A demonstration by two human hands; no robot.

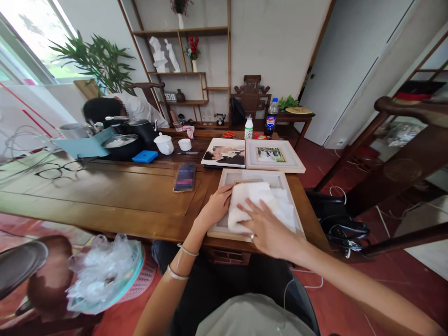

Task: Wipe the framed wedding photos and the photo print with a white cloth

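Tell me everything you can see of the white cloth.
The white cloth looks soft and fluffy, like towelling, and seems loosely folded, with uneven edges. It lies flat inside the pale, wood-look frame, covering much of its middle. The right hand is spread on top of it, fingers apart; the left hand is at its left edge, seemingly touching it. Its underside is hidden.

Toward the back of the surface (140, 200), a white teapot (164, 144) beside a white cup (185, 145); farther right, a small white bottle (248, 129) near a cola bottle (270, 120). At left, eyeglasses (63, 167); below, plastic bags (105, 270) in a pink basket (142, 281).
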